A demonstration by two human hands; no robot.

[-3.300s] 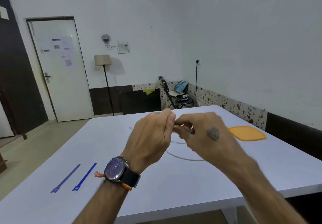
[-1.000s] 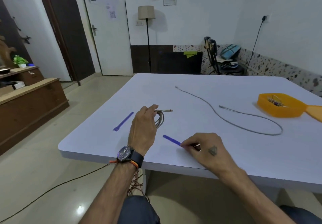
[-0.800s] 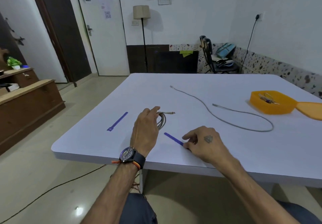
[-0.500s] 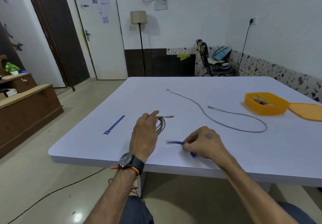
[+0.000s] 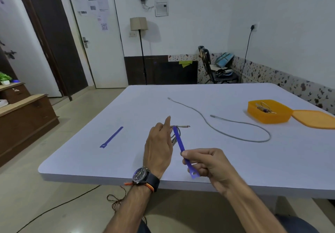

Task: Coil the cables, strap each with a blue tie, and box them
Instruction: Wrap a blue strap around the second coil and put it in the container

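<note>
While holding low over the near tabletop [image 5: 235, 162] edge: left hand [image 5: 158, 146] curled round the coiled cable [image 5: 175, 136], back up, pointer finger sticking out. Right hand [image 5: 208, 164] pinching a blue tie [image 5: 182, 148], tip tilted up to the coil. Farther left, second blue tie [image 5: 111, 137] lying flat. Farther right, loose cable [image 5: 235, 128], then orange box [image 5: 269, 112].
</note>
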